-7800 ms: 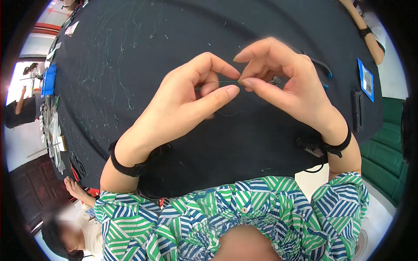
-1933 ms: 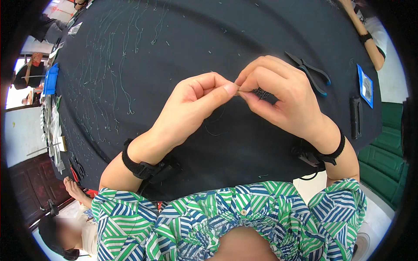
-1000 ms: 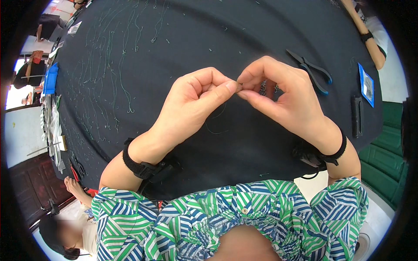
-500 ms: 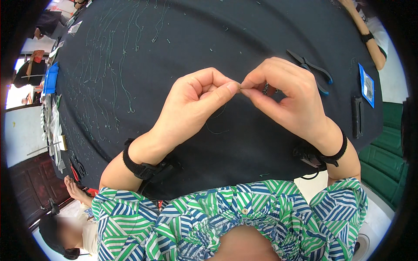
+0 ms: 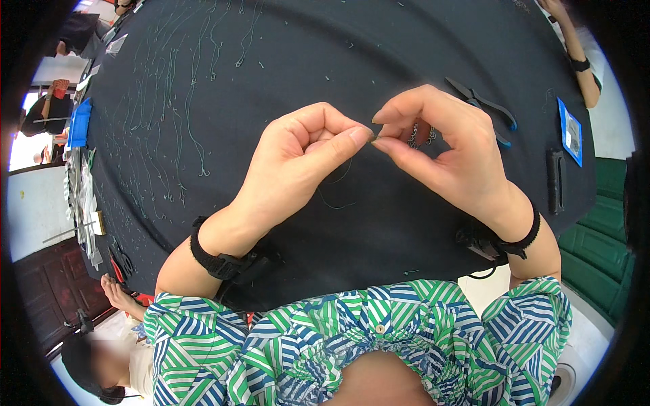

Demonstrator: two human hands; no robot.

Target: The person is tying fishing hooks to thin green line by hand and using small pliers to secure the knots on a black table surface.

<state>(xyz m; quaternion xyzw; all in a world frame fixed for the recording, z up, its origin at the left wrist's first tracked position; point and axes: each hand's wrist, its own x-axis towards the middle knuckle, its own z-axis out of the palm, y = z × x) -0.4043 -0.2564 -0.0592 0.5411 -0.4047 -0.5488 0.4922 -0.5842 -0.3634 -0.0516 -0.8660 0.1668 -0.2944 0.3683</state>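
Note:
My left hand (image 5: 298, 155) is closed, its thumb and forefinger pinching a thin dark-green line (image 5: 336, 207) that trails below the fingertips in a loose curve. A tiny piece at the pinch is mostly covered by the fingers. Facing it, my right hand (image 5: 450, 139) has its thumb and forefinger slightly parted beside the left fingertips. Several small silver metal pieces (image 5: 414, 137) show within its curled fingers; their exact shape is hard to make out. To the far left lie several green lines (image 5: 191, 125) with small hook-like ends.
Blue-handled pliers (image 5: 482, 108) lie beyond my right hand on the black cloth (image 5: 379, 243). A blue-edged packet (image 5: 571, 133) and a black bar-shaped object (image 5: 556, 183) are at the right. A blue tray (image 5: 80, 122) and red-handled tool (image 5: 118, 264) sit at the left edge. Other people are around.
My right forefinger has lifted away from the thumb, leaving a small gap. More of the silver pieces in that hand now shows. My left hand keeps its pinch, nearly still.

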